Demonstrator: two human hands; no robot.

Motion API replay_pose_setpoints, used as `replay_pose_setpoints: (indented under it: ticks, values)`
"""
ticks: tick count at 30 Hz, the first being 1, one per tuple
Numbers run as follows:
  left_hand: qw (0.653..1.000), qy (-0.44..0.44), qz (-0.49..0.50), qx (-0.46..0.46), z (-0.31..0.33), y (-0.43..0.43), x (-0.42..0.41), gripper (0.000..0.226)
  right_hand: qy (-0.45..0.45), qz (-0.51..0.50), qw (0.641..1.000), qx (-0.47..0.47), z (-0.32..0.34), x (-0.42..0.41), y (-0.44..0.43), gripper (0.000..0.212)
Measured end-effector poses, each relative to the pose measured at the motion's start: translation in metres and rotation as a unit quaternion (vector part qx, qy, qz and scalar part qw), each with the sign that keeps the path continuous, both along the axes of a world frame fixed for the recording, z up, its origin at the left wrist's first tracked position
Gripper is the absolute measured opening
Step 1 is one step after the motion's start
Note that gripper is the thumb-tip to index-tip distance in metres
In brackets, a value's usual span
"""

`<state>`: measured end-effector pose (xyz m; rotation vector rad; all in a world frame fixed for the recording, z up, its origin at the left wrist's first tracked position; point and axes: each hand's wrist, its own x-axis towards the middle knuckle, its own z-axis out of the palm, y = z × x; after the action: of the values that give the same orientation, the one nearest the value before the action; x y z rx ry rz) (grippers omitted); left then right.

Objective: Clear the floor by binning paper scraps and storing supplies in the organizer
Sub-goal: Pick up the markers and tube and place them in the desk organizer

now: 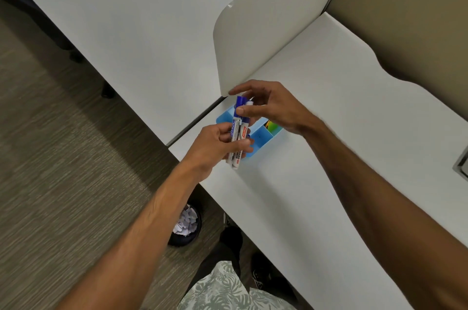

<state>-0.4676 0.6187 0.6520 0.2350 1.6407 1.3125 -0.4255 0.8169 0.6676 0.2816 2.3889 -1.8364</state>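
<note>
A light blue organizer with several compartments stands at the near left corner of the white desk. My left hand grips the lower ends of two whiteboard markers, held upright over the organizer. My right hand pinches their blue caps from above with thumb and fingers. Something green and yellow lies in a right-hand compartment. On the carpet under the desk edge stands a black bin holding white paper scraps.
A white divider panel rises just behind the organizer. A second white desk lies to the left. The carpet stretches away on the left. My legs and shoes show at the bottom, beside the bin.
</note>
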Motion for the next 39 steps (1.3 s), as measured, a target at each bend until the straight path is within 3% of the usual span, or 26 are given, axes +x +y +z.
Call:
replay_pose_setpoints:
  ticks: [9,13,17,20,25,30,34,39]
  values:
    - [0.999,0.034,-0.041,-0.010,-0.007,-0.015,-0.008,0.031,-0.077,0.080,0.993,0.041,0.028,0.006,0.009,0.022]
    - [0.994,0.104,-0.012,-0.041,-0.008,-0.016,-0.012,0.030,-0.071,0.027,0.996,0.045,0.030,0.013,0.007,0.018]
    - [0.986,0.134,0.084,-0.060,-0.011,-0.023,-0.014,0.048,-0.052,-0.071,0.992,0.085,0.026,0.020,0.009,0.016]
    - [0.957,0.236,0.109,-0.131,-0.017,-0.031,-0.009,0.050,-0.030,-0.136,0.983,0.120,0.015,0.024,0.006,0.016]
    - [0.914,0.353,0.063,-0.191,-0.029,-0.041,0.012,0.068,-0.018,-0.168,0.965,0.199,-0.013,0.025,-0.014,0.019]
    - [0.837,0.466,-0.029,-0.284,-0.044,-0.049,0.020,0.082,-0.006,-0.186,0.946,0.265,-0.035,0.019,-0.033,0.017]
    - [0.806,0.504,-0.043,-0.306,-0.050,-0.055,0.024,0.083,-0.019,-0.194,0.935,0.295,-0.047,0.014,-0.043,0.016]
    - [0.806,0.494,-0.049,-0.323,-0.055,-0.062,0.025,0.083,-0.047,-0.151,0.941,0.299,-0.064,0.014,-0.053,0.016]
